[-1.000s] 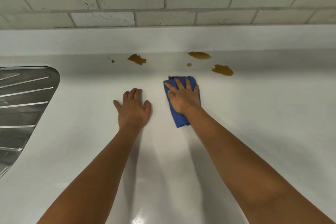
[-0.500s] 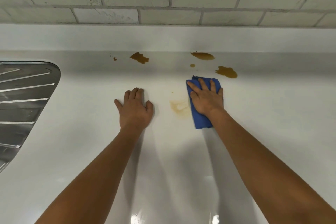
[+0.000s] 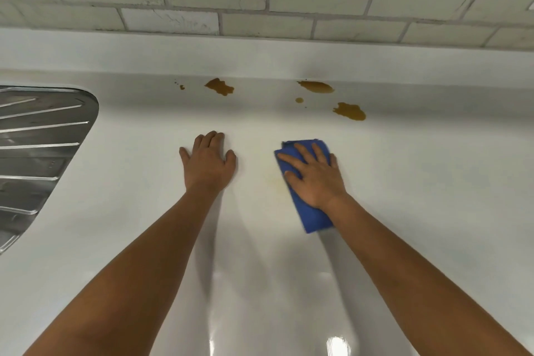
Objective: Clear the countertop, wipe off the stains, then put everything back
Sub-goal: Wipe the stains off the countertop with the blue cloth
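While the blue cloth (image 3: 310,212) is pressed flat under the spread right hand (image 3: 313,175) beside a faint smear (image 3: 274,180), the left hand (image 3: 208,162) laid open on the countertop (image 3: 433,196), wiping is judged underway, and a reach toward the brown stains (image 3: 349,111) is called for.

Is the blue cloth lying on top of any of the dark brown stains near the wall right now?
No, the folded blue cloth under the right hand lies apart from the dark brown stains, nearer the person.

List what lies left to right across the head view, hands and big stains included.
Steel drainboard → left hand → brown stain → blue cloth under right hand → rightmost brown stain.
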